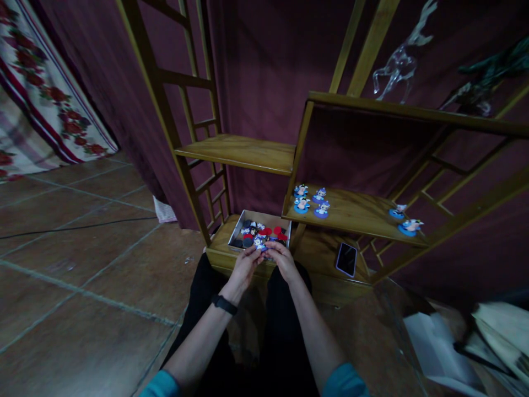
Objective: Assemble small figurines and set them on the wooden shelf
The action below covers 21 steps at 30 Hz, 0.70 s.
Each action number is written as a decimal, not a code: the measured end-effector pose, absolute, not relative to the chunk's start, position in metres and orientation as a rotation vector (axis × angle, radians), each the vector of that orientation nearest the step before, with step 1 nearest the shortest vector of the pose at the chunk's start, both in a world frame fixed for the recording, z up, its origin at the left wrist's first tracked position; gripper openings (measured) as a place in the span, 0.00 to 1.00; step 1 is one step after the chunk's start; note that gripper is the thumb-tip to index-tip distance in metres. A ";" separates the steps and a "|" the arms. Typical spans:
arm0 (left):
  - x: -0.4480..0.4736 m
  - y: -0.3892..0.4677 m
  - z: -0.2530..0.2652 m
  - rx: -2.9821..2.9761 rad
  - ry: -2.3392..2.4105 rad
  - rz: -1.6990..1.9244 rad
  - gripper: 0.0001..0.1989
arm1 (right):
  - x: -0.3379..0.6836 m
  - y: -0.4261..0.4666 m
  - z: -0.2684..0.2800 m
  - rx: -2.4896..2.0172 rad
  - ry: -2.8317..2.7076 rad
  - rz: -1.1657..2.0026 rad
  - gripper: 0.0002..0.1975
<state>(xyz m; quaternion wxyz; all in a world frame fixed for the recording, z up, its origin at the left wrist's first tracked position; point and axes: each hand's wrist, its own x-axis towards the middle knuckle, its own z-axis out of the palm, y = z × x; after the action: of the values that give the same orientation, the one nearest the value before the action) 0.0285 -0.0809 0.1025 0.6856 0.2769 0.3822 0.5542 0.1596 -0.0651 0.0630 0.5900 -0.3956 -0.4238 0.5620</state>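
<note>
Between my two hands is a small white-and-purple figurine [259,242] on a purple base. My left hand [247,263] has its fingers closed on the figurine's left side. From the right, my right hand [281,257] pinches the base. Just behind them stands an open cardboard box [237,227] holding red and dark discs and several small figures. On the shelf to the right are two purple-based figurines [321,209] and two blue-based figurines [301,205], all upright. Farther right on that shelf stand a small blue-based figurine [397,212] and a larger one [410,227].
A wooden display rack [243,153] surrounds the box. A phone [346,259] lies on the low shelf at right. Above stand a clear glass deer [399,66] and a dark green ornament [483,77]. A white bag [502,331] is on the floor at right.
</note>
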 end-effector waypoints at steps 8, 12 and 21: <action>0.030 -0.077 0.098 0.773 0.883 1.265 0.21 | 0.159 -0.068 0.068 -0.921 -0.985 1.317 0.14; 0.030 -0.074 0.093 0.873 1.008 1.331 0.25 | 0.158 -0.067 0.068 -0.936 -0.994 1.294 0.15; 0.030 -0.072 0.088 1.180 1.179 1.356 0.24 | 0.157 -0.067 0.063 -1.023 -1.071 1.270 0.16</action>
<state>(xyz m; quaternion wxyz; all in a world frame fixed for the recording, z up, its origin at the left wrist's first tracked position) 0.0302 -0.0723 0.0879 0.4758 0.4829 0.4822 0.5549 0.1571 -0.0672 0.0630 0.5609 -0.4342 -0.4544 0.5388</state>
